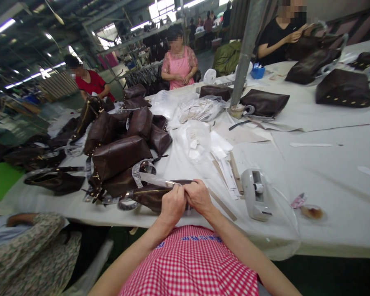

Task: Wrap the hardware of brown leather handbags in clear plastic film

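Observation:
A dark brown leather handbag [151, 198] lies on its side at the table's near edge, a brass-coloured zip along its top. My left hand [174, 202] is closed on the bag's right end, fingers curled at its rim. Right beside it, my right hand [198, 196] is closed on the same end, and the two hands touch. Whatever is pinched between the fingertips is hidden. Clear plastic wrap [156, 179] covers the bag's strap and runs toward my left hand.
Brown handbags [120, 158] are heaped to the left. A white tape dispenser [257, 195] stands right of my hands, near cardboard strips [236, 174] and a plastic bag of scraps [200, 110]. A metal post [245, 53] rises from the table. Several co-workers are around it, one [179, 61] across.

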A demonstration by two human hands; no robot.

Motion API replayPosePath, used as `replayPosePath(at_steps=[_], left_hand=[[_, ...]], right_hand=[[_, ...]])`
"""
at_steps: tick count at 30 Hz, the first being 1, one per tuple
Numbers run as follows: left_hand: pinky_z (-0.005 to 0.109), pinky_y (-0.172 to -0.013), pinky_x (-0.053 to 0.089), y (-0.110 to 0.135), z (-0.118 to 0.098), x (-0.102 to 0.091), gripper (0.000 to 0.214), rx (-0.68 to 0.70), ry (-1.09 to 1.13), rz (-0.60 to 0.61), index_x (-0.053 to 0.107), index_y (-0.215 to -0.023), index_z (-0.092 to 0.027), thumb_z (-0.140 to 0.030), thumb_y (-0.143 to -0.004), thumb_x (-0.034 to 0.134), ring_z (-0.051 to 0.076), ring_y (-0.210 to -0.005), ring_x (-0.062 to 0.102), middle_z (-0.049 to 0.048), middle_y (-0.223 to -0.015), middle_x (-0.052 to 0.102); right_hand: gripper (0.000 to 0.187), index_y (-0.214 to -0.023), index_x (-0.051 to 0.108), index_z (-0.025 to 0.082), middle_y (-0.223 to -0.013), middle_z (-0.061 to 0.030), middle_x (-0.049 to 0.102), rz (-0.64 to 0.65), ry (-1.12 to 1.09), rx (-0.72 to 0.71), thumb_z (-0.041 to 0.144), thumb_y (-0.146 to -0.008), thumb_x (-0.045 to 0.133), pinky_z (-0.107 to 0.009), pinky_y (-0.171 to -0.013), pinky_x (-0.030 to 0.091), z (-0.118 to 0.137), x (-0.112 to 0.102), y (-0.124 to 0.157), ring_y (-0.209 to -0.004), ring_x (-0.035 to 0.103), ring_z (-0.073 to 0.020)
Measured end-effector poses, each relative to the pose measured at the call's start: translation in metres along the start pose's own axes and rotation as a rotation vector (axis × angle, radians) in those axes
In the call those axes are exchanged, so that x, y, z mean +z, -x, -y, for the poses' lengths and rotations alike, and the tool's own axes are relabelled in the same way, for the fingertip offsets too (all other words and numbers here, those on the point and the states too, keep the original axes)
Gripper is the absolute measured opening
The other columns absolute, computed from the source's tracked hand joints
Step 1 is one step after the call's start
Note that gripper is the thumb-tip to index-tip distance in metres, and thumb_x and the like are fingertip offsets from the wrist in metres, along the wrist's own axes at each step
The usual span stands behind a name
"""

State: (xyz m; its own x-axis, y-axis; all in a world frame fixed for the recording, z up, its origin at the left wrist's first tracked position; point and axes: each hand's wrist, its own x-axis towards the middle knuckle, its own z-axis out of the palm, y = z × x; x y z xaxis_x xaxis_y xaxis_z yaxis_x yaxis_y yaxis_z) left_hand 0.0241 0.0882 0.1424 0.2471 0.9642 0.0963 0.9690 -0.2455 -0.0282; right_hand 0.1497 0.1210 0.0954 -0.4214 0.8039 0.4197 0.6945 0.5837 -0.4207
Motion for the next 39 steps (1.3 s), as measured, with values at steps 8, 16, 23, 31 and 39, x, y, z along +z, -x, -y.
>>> replayPosePath(at_steps=[8,16,23,31,39], left_hand=[[0.025,-0.072,0.046,0.003,0.025,-0.005,0.01,-0.007,0.386,-0.207,0.054,-0.089,-0.019,-0.017,-0.09,0.044,0.016,-0.08,0.06,0.0053,-0.087,0.061],[0.026,-0.069,0.047,-0.01,0.015,0.006,0.013,0.001,0.251,-0.198,0.054,-0.089,-0.018,-0.019,-0.091,0.042,0.018,-0.079,0.059,0.0057,-0.085,0.06],[0.025,-0.066,0.044,-0.02,0.008,0.009,0.017,0.023,0.164,-0.221,0.056,-0.083,-0.018,-0.015,-0.09,0.04,0.017,-0.078,0.059,0.006,-0.082,0.06],[0.025,-0.06,0.04,-0.027,0.005,0.016,0.019,0.026,0.077,-0.247,0.054,-0.076,-0.019,-0.012,-0.088,0.041,0.016,-0.069,0.057,0.0049,-0.075,0.059],[0.026,-0.06,0.04,-0.027,0.004,0.021,0.018,0.025,0.078,-0.254,0.055,-0.077,-0.019,-0.012,-0.088,0.041,0.017,-0.069,0.056,0.0055,-0.075,0.06]], right_hand=[[0.026,-0.077,0.059,0.02,-0.071,-0.0035,0.066,-0.078,-0.163,0.184,0.03,-0.095,0.044,-0.029,-0.072,0.036,-0.005,-0.001,0.001,-0.071,0.058,-0.0179],[0.028,-0.074,0.055,0.021,-0.067,-0.0019,0.063,-0.081,-0.292,0.274,0.03,-0.095,0.038,-0.027,-0.064,0.038,-0.009,0.0,0.0,-0.065,0.057,-0.017],[0.028,-0.072,0.053,0.022,-0.065,-0.0021,0.062,-0.105,-0.329,0.302,0.031,-0.094,0.036,-0.027,-0.06,0.04,-0.01,-0.007,0.002,-0.061,0.057,-0.0171],[0.018,-0.086,0.055,0.021,-0.076,-0.0028,0.07,-0.161,-0.555,0.427,0.036,-0.09,0.045,-0.027,-0.063,0.046,-0.005,-0.011,0.001,-0.068,0.065,-0.0185],[0.035,-0.119,0.05,0.017,-0.062,0.0031,0.067,-0.189,-0.646,0.49,0.034,-0.088,0.049,-0.026,-0.061,0.047,-0.006,-0.005,0.002,-0.058,0.062,-0.0173]])
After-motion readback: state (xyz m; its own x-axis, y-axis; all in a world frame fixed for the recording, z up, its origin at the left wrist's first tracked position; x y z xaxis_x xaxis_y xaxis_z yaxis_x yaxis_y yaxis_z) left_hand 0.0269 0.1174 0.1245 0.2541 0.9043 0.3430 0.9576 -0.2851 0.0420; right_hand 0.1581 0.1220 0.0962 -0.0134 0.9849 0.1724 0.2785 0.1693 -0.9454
